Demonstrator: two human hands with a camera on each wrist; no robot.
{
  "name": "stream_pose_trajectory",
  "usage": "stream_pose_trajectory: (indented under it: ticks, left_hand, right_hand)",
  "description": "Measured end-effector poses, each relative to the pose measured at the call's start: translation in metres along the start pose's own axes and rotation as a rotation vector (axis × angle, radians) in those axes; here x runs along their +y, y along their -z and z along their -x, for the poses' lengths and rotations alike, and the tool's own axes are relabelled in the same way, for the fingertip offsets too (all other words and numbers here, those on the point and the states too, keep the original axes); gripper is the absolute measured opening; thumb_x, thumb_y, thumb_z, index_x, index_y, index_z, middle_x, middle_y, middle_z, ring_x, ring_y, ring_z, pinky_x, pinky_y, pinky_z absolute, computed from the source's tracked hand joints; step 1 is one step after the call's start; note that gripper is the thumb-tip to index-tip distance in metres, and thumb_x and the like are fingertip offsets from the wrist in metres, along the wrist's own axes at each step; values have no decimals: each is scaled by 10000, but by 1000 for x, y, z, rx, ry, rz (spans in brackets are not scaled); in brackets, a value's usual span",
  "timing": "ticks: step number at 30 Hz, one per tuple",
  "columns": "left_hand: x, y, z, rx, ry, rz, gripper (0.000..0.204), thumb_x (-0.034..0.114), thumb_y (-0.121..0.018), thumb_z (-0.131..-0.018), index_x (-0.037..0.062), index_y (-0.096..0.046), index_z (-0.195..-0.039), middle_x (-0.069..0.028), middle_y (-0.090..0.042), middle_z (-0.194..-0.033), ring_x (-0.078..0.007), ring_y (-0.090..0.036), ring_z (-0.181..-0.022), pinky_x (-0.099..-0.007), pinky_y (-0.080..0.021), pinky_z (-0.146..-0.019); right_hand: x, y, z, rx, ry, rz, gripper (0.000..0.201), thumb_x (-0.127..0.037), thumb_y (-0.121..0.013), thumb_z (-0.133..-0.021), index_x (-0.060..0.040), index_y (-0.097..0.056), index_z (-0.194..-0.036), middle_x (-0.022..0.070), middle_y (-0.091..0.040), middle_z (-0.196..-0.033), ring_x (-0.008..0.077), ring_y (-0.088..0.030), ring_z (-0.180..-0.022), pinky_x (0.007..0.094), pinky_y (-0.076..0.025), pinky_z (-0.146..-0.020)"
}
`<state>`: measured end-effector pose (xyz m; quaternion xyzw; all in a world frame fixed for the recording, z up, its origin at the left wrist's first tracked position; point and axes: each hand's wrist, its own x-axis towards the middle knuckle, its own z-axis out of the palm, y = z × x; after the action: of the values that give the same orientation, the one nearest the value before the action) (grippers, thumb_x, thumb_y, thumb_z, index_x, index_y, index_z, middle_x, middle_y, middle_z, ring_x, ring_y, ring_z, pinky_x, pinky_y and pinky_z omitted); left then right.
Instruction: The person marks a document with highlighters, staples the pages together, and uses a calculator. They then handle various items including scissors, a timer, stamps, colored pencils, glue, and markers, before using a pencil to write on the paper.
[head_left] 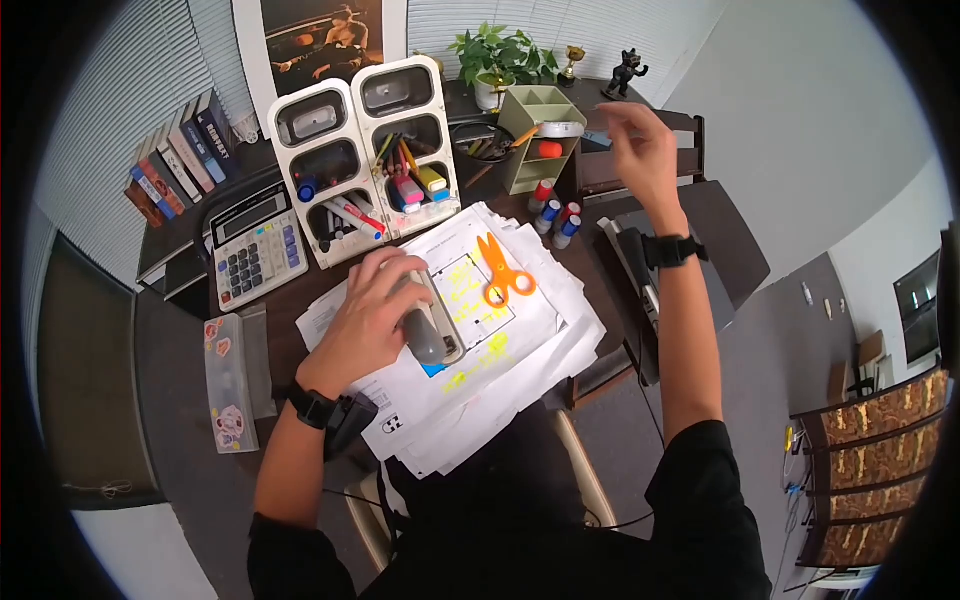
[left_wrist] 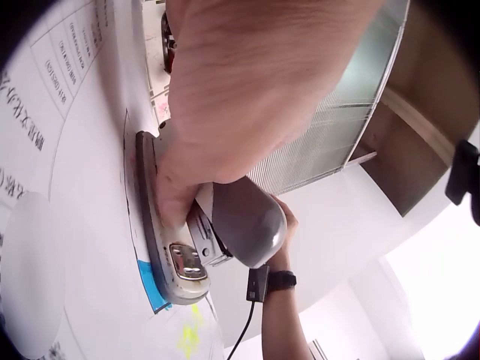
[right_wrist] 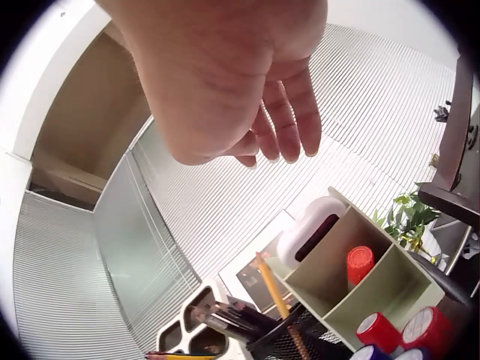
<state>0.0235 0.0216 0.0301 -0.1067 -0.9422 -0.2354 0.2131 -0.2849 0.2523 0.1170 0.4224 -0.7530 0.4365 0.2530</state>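
My left hand (head_left: 368,318) grips a grey and white stapler (head_left: 427,338) lying on a stack of printed papers (head_left: 540,370). In the left wrist view, the fingers of this hand (left_wrist: 247,90) are around the body of the stapler (left_wrist: 251,223), whose metal base plate shows. Raised in the air, my right hand (head_left: 645,155) holds nothing, its fingers loosely bent. The right wrist view shows that hand (right_wrist: 225,82) above a green organizer (right_wrist: 382,281) with a white oval item (right_wrist: 310,231) and a red-capped item (right_wrist: 360,262). Orange scissors (head_left: 505,275) lie on the papers.
White two-column holders (head_left: 365,160) with pens and markers stand behind the papers. A calculator (head_left: 258,255) and a clear stickered case (head_left: 228,385) are at the left. Red and blue bottles (head_left: 548,212), a mesh pen cup (head_left: 480,143) and a laptop (head_left: 650,270) are toward the right.
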Motion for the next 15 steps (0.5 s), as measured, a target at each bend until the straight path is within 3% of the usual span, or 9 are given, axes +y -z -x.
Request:
stream_pose_trajectory:
  ticks: [5, 7, 8, 9, 11, 12, 13, 15]
  left_hand:
    - [-7, -6, 3, -30, -54, 31, 399, -132, -679, -629, 57, -610, -974, -79, -673, -1124, -287, -581, -1210, -433, -377, -1053]
    - [-1, -6, 1, 86, -48, 106, 416, -115, -689, -619, 65, -614, -986, -91, -696, -1058, -268, -627, -1139, -412, -376, -1040]
    - [-2, -5, 1, 120, -86, 84, 394, -68, -752, -648, 53, -623, -1000, -120, -704, -1017, -262, -680, -1023, -398, -455, -962]
    - [-2, -6, 4, 82, -85, 64, 394, -68, -752, -648, 53, -623, -1000, -120, -704, -1017, -262, -680, -1023, -398, -455, -962]
    - [1, -9, 7, 142, 22, 255, 393, -4, -820, -685, 35, -630, -1027, -132, -706, -949, -245, -710, -875, -359, -529, -819]
    - [5, -11, 4, 208, -9, 227, 360, 115, -894, -705, 18, -651, -953, -117, -690, -871, -207, -671, -738, -304, -529, -656]
    - [7, -15, 5, 162, -23, 223, 360, 115, -894, -705, 18, -651, -953, -117, -690, -871, -207, -671, -738, -304, -529, -656]
    - [9, -26, 10, 140, 301, 569, 323, 87, -868, -749, -13, -647, -962, -100, -705, -895, -136, -664, -781, -270, -520, -696]
  right_hand:
    - [-44, 15, 76, 97, -204, -147, 175, -12, -614, -954, -16, -719, -1094, 63, -711, -1001, 103, -654, -818, 255, -542, -710]
    - [-80, 11, 126, 161, -353, -322, 178, -15, -609, -960, -1, -711, -1105, 65, -719, -1026, 111, -653, -824, 253, -539, -723]
    - [-96, 6, 150, 155, -406, -382, 191, -19, -619, -950, 2, -709, -1117, 71, -722, -1045, 114, -653, -831, 254, -539, -725]
    - [-111, -1, 171, 156, -457, -440, 206, -23, -629, -940, 5, -706, -1129, 78, -725, -1064, 116, -652, -838, 255, -539, -727]
    - [-133, -16, 197, 32, -461, -498, 351, -49, -712, -875, -17, -685, -1224, 106, -718, -1134, 133, -657, -880, 272, -551, -745]
    - [-141, -26, 202, -10, -478, -548, 420, -67, -744, -860, -25, -658, -1268, 113, -709, -1153, 142, -657, -893, 277, -554, -753]
    - [-149, -34, 205, -52, -491, -595, 493, -84, -777, -845, -33, -631, -1313, 120, -699, -1171, 151, -657, -907, 283, -556, -762]
    - [-158, -48, 206, -137, -539, -665, 609, -116, -827, -814, -44, -583, -1367, 120, -682, -1163, 155, -652, -924, 287, -556, -771]
